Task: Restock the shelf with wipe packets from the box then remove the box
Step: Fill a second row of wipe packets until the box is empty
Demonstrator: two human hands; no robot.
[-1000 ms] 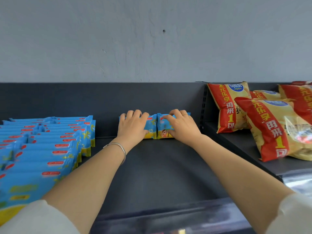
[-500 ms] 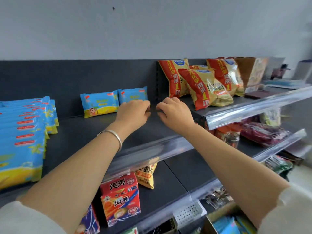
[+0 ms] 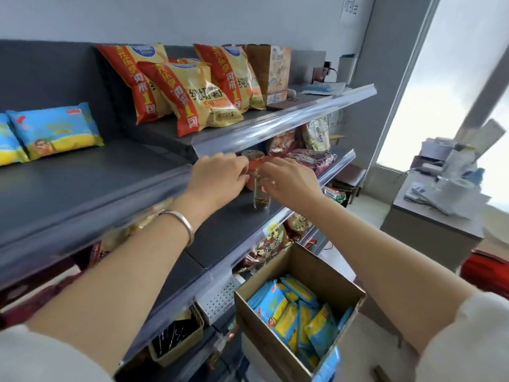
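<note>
Fingers (image 3: 234, 162) of left hand (image 3: 217, 177) and right hand (image 3: 289, 181) loosely bent, holding nothing, tips nearly meeting at frame centre. Glass jar (image 3: 261, 201) just behind, partly hidden by both. Upper left: 2 wipe packets (image 3: 55, 128) on shelf (image 3: 82, 183), 1 cut by frame edge. Lower centre: open box (image 3: 325, 274) with more packets, count unclear. Upper centre: 3 snack bags (image 3: 192, 100), 4th mostly hidden.

Bare shelf (image 3: 96, 183) before wipe packets (image 3: 55, 130), snack bags (image 3: 192, 100) to its right.
</note>
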